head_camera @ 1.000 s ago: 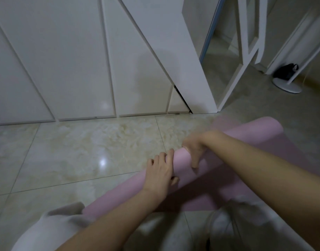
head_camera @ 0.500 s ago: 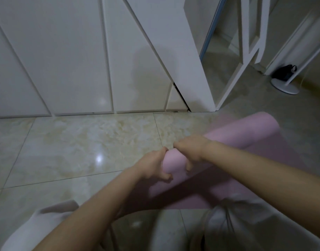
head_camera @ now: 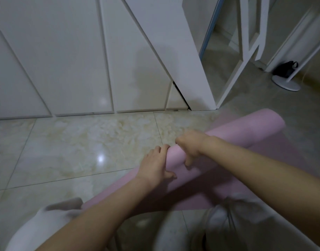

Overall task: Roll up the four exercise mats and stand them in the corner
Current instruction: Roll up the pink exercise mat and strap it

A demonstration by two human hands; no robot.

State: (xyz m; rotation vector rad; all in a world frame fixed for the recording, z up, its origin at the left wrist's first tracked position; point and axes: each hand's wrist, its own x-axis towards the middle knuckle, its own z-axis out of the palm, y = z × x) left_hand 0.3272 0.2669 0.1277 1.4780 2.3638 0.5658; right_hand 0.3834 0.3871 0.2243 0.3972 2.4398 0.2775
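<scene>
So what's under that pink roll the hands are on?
The unrolled part of the same pink mat shows on the near side of the roll, lying flat on the tiled floor. What is directly beneath the roll is covered.

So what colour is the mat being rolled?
Plain pale pink mat, no pattern; the head view shows it best.

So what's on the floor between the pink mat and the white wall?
Nothing. In the head view, the stretch between the pink mat and the white wall panels is just bare, shiny floor tiles.
</scene>
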